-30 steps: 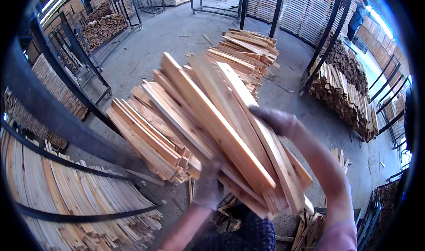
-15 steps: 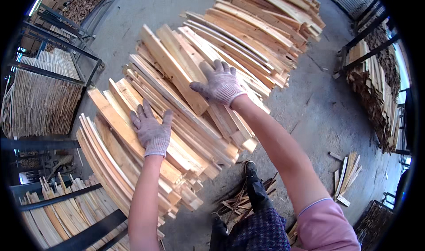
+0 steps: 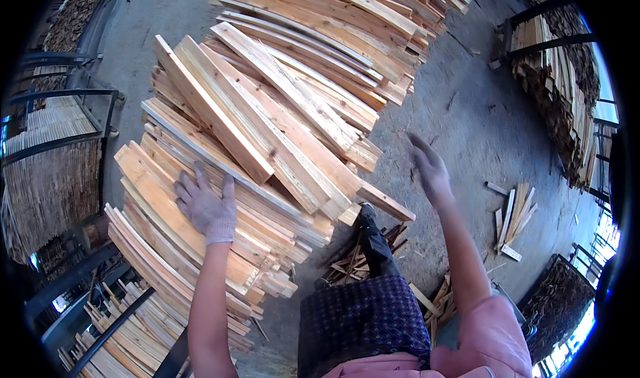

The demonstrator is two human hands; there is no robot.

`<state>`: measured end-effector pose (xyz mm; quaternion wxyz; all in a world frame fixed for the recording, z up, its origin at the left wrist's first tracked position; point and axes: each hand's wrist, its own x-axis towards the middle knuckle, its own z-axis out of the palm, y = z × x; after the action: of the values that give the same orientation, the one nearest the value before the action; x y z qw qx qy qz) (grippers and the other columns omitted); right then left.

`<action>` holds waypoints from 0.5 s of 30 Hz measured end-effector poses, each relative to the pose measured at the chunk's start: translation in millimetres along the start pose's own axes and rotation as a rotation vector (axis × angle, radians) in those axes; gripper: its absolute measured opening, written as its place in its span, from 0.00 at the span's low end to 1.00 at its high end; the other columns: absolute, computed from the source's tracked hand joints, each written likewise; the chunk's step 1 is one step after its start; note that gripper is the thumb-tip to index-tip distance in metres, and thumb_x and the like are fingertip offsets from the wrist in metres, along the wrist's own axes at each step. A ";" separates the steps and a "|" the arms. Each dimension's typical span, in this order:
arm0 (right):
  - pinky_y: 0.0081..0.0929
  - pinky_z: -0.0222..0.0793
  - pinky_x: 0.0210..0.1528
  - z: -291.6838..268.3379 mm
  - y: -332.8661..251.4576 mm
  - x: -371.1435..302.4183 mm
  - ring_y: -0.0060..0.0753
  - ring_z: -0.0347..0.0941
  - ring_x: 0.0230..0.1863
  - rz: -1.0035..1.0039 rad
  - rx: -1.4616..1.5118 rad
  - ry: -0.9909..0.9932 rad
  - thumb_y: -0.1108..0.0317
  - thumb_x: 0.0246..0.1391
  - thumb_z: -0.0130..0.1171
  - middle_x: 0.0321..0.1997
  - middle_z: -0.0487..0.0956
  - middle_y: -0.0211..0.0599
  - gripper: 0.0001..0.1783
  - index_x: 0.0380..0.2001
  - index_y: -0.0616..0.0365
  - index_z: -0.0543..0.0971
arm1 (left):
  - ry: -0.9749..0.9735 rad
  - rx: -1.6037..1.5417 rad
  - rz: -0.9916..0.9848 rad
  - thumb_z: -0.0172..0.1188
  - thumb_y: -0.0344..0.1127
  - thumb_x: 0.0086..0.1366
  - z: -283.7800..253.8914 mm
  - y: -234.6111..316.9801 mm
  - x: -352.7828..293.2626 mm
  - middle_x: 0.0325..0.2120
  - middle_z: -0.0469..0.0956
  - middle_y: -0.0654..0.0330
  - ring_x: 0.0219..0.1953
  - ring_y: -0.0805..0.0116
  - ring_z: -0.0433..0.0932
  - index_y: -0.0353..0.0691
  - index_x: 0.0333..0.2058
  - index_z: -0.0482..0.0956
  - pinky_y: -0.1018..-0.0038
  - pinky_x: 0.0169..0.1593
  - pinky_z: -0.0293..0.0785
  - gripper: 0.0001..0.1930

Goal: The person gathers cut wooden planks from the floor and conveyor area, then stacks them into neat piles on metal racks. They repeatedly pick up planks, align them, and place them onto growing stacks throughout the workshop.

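Floor (image 3: 460,118), grey and dusty, spreads widest around us. Across it we see the long heap of boards (image 3: 287,111), running aslant from lower left to top, most lying side by side; a few rest at an angle over the others, and one board (image 3: 387,202) juts past its neighbours (only its near end sticks out). Well apart, a stack of thin wood (image 3: 53,185) stands at left and a rough woodpile (image 3: 553,105) at right. Our dark patterned apron (image 3: 363,318) shows below the heap. Right of it, a small bundle of sticks (image 3: 515,221) lies on the floor. Our gloved left hand (image 3: 208,205) presses flat on the boards, fingers spread, thumb wide, gripping nothing. Our right hand (image 3: 430,171) hangs clear of the boards, near their ends, fingers loosely stretched; we see nothing in it.
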<state>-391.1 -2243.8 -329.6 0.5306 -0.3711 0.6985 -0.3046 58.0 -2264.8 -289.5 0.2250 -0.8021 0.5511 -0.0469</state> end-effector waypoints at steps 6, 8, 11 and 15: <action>0.52 0.41 0.79 81.7 105.6 -42.0 0.48 0.53 0.79 0.451 0.884 0.130 0.18 0.59 0.37 0.81 0.56 0.46 0.57 0.78 0.47 0.53 | 0.010 -0.010 -0.015 0.42 0.77 0.67 1.0 -1.6 -2.5 0.75 0.51 0.46 0.76 0.43 0.48 0.49 0.76 0.52 0.51 0.76 0.46 0.49; 0.52 0.46 0.77 119.1 67.8 -18.2 0.48 0.56 0.77 0.481 1.040 0.150 0.18 0.57 0.41 0.80 0.58 0.46 0.58 0.78 0.47 0.54 | -0.003 -0.031 -0.018 0.42 0.77 0.67 -1.7 -1.8 -0.7 0.75 0.50 0.47 0.76 0.44 0.48 0.50 0.76 0.53 0.51 0.76 0.45 0.49; 0.53 0.55 0.74 147.6 79.0 2.3 0.50 0.63 0.73 0.530 1.072 0.296 0.19 0.56 0.48 0.77 0.62 0.48 0.59 0.77 0.52 0.55 | -0.018 -0.017 -0.040 0.42 0.76 0.68 -3.6 -4.5 -1.5 0.75 0.51 0.48 0.76 0.44 0.48 0.50 0.76 0.53 0.50 0.76 0.46 0.48; 0.54 0.65 0.67 158.8 63.3 0.9 0.51 0.72 0.63 0.685 1.176 0.315 0.18 0.52 0.51 0.68 0.71 0.48 0.61 0.71 0.59 0.63 | -0.004 -0.018 -0.026 0.45 0.73 0.69 -17.9 5.3 -3.9 0.73 0.56 0.50 0.75 0.45 0.50 0.51 0.75 0.54 0.51 0.75 0.48 0.46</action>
<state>-250.0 -2215.5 -421.8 0.6019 0.2674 0.5642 -0.4979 46.1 -2268.3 -275.0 0.2182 -0.8115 0.5404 -0.0430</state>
